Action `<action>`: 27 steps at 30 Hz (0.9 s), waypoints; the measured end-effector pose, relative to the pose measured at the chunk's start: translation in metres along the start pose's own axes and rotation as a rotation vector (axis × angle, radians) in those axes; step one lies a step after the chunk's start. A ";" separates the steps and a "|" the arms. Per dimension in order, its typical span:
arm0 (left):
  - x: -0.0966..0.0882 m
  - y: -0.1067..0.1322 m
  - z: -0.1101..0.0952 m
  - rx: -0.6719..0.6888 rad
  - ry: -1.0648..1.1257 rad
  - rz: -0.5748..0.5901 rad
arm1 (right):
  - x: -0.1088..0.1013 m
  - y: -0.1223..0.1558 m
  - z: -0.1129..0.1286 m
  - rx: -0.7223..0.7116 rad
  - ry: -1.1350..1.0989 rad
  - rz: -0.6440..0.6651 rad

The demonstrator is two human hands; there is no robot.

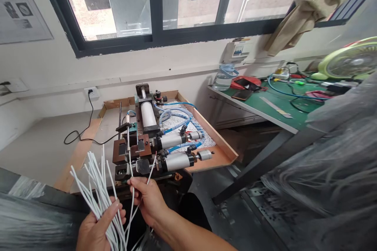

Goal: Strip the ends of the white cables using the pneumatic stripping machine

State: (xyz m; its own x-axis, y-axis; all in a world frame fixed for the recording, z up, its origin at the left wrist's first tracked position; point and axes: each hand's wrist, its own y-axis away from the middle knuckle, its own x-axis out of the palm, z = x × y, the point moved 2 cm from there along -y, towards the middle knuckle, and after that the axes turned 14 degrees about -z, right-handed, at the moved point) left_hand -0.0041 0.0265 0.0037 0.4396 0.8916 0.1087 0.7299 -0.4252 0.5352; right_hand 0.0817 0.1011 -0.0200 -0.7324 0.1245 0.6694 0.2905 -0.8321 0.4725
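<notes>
A bundle of thin white cables (98, 188) fans upward out of my left hand (101, 221), whose fingers are wrapped round it. To its right, my right hand (147, 196) pinches a single white cable (131, 164) between thumb and fingers. The far end of that cable reaches into the middle of a pneumatic machine (143, 149), by its brown clamp blocks (119, 150). A second cable (152, 166) with a reddish tip also passes through my right hand and slants up to the right, in front of the silver air cylinders (176, 160).
The machine stands on a wood-edged board (218, 145), with blue air hoses (188, 115) coiled behind it. A black power cord (88, 139) runs left to a wall socket. On the right, a green-topped table (273, 106) carries a water jug (224, 76), a fan (350, 60) and tools.
</notes>
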 end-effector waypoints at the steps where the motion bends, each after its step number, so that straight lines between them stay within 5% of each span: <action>1: 0.000 0.000 0.000 0.008 0.002 0.000 | 0.000 -0.001 0.000 0.016 -0.004 -0.003; 9: 0.000 -0.002 0.003 0.047 -0.025 0.151 | 0.009 0.012 -0.007 0.117 0.108 0.273; 16: -0.001 -0.006 0.002 -0.011 -0.003 0.110 | 0.001 0.012 -0.004 -0.106 0.089 -0.005; 27: 0.002 -0.001 -0.005 0.040 -0.008 0.057 | 0.004 0.001 -0.003 0.034 -0.034 -0.070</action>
State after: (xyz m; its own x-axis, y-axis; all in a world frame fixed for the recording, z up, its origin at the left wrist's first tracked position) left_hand -0.0067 0.0295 0.0071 0.4851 0.8646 0.1310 0.7237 -0.4810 0.4949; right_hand 0.0776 0.0995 -0.0185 -0.7307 0.2006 0.6526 0.2600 -0.8021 0.5377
